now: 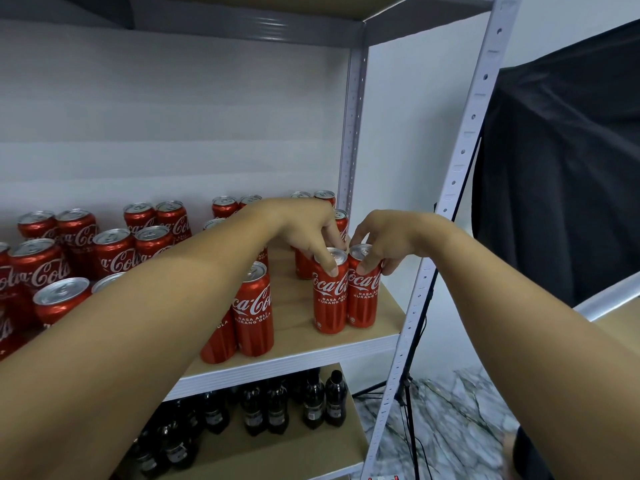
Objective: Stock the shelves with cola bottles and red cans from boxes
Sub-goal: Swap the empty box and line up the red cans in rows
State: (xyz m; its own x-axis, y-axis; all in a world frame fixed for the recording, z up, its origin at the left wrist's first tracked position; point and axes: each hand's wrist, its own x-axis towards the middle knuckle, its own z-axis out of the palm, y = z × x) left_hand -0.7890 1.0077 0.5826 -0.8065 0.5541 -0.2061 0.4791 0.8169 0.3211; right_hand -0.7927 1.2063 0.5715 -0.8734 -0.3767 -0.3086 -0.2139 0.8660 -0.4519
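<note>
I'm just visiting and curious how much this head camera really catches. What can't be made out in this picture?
- Cans behind the left forearm: it covers several, so no full count.
- Boxes: none in the head view.
- Cola bottles on the lower shelf: dark and small, labels unreadable.
- Far-left cans: cut off by the frame edge.
- Top of the can under the left hand: partly covered by its fingers.
- Floor, lower right: blurred.

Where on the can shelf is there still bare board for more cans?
Bare board shows between the front pair of cans and the two cans under the hands, left and right, plus a strip along the front edge. The left side is crowded with cans.
</note>
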